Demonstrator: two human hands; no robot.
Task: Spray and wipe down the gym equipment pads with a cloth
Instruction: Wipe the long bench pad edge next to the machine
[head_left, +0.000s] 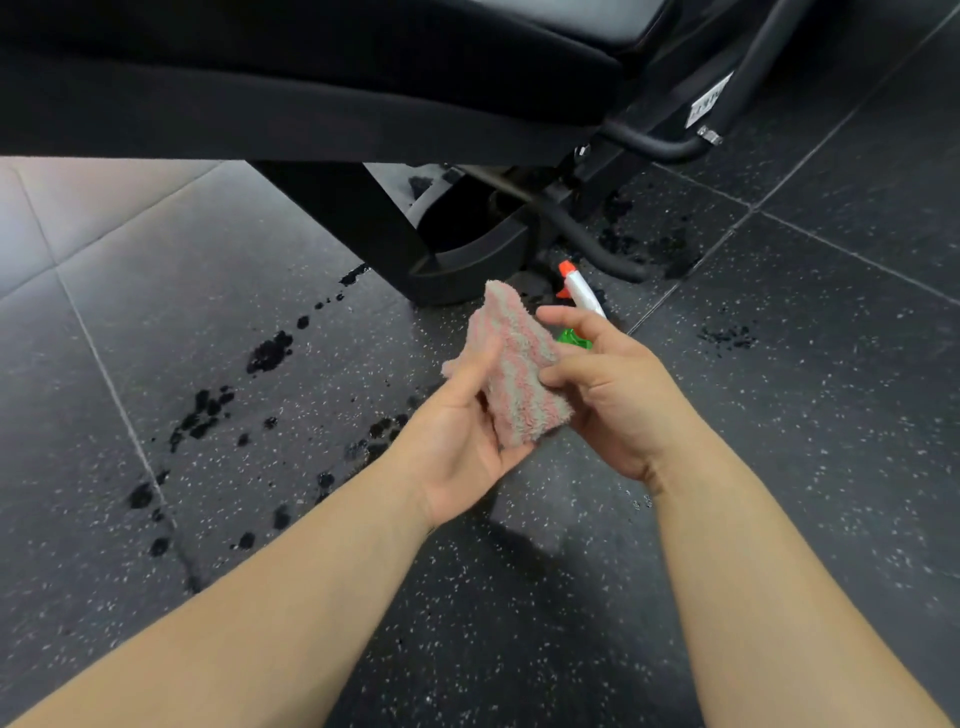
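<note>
**Pink-and-grey cloth held ready below the pad**

Pink-and-grey striped terry cloth (519, 374) is held between both hands, low over the speckled black rubber floor (779, 415). It is gripped by the left hand (467, 441) from below, with the thumb laid across its face. Its right edge is pinched by the curled fingers of the right hand (618, 400). Nothing else is held in either hand.

The spray bottle (582, 293), with an orange nozzle, white neck and green body, is seen just beyond the right hand. It appears to stand on the floor, though its base is hidden by the hand. The black upholstered pad (311, 78) is seen above, well apart from the cloth, carried on a black steel frame (467, 260). Dark wet patches (267, 353) are scattered over the floor near the frame's foot.

The step in hand is judged to be the folding or regripping of the cloth between spraying and wiping. No contact with the pad is made yet.

For the next move, the cloth needs to be gathered into one hand with a flat face outward, then raised and pressed against the pad. If more liquid is wanted, a hand must first be freed for the bottle. The wet floor may be slippery.
</note>
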